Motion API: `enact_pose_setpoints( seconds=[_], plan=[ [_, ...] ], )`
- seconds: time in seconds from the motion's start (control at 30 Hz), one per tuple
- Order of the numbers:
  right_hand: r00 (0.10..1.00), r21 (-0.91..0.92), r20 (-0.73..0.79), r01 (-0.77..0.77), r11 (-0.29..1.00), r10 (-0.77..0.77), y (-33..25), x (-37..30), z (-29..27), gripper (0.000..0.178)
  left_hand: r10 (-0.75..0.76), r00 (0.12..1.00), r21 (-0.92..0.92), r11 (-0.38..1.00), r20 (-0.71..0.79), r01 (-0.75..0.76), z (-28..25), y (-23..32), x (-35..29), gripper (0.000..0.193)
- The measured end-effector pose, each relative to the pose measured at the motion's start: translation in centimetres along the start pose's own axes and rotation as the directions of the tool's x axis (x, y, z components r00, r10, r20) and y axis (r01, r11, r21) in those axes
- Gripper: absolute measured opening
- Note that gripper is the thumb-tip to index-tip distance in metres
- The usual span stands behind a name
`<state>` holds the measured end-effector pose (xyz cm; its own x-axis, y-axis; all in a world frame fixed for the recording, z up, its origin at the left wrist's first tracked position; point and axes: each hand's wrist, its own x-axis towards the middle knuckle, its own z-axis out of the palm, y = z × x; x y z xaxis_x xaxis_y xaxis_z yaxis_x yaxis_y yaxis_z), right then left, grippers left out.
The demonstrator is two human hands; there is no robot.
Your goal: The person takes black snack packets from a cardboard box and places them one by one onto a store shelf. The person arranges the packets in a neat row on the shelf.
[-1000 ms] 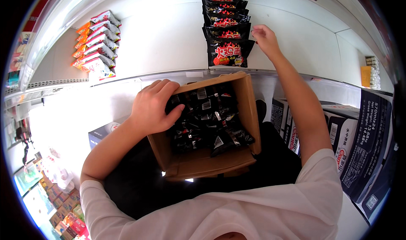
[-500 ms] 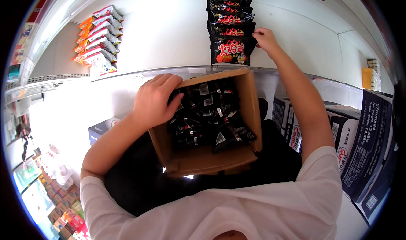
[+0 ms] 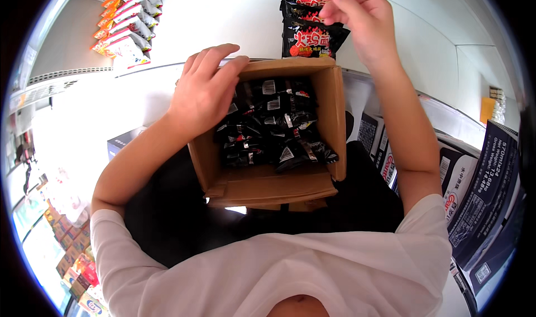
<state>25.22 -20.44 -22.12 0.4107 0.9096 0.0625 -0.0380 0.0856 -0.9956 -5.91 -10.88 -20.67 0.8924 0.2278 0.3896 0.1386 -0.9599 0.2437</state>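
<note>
An open cardboard box [image 3: 268, 188] rests on my lap, holding several black packets [image 3: 273, 121] with silver seams and white barcode patches. At its upper left corner my left hand [image 3: 204, 91] lies against the rim, fingers stretched and apart, holding nothing. On the white shelf ahead stands a row of black noodle packets [image 3: 307, 41] with red and yellow print, one behind another. My right hand [image 3: 363, 18] is raised beside and partly in front of this row. Its fingers are loosely bent and apart, with nothing between them, and they cover part of the rear packets.
White and orange snack packets [image 3: 125, 41] form another row at the shelf's left. Dark blue and white cartons [image 3: 480, 188] stand at my right. A dark carton [image 3: 123, 141] is beyond my left forearm. The shelf's front edge [image 3: 424, 102] runs just past the box.
My right hand has left the front packet's right edge and come up over the row. My left hand's fingers have loosened from the box rim. The view has shifted.
</note>
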Motion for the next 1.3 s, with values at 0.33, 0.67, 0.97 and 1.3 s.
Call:
enact_pose_setpoints(
  seconds=[0.33, 0.67, 0.97, 1.3],
  plan=[
    [0.946, -0.049, 0.321, -0.03, 0.998, 0.044, -1.5, -5.4, 6.5, 0.013, 0.271, 0.822, -0.485, 0.874, 0.501, 0.008, 1.1, 7.9, -2.0, 0.032],
    [0.735, -0.398, 0.637, 0.056, 0.916, 0.233, -4.4, -6.0, 6.2, 0.029, -0.2, 0.947, -0.676, 0.664, 0.253, 0.32, -0.5, 4.7, -1.1, 0.01],
    [0.801, -0.551, 0.573, 0.219, 0.805, 0.174, -4.0, -5.7, 5.8, 0.02, -0.434, 0.867, -0.875, 0.286, 0.246, 0.391, -1.3, 3.3, -0.5, 0.023],
    [0.91, 0.081, 0.244, -0.365, 0.927, 0.337, -1.3, -3.3, 3.0, 0.021, -0.409, 0.62, -0.743, -0.36, 0.669, 0.564, -1.2, 0.6, -1.1, 0.053]
  ],
)
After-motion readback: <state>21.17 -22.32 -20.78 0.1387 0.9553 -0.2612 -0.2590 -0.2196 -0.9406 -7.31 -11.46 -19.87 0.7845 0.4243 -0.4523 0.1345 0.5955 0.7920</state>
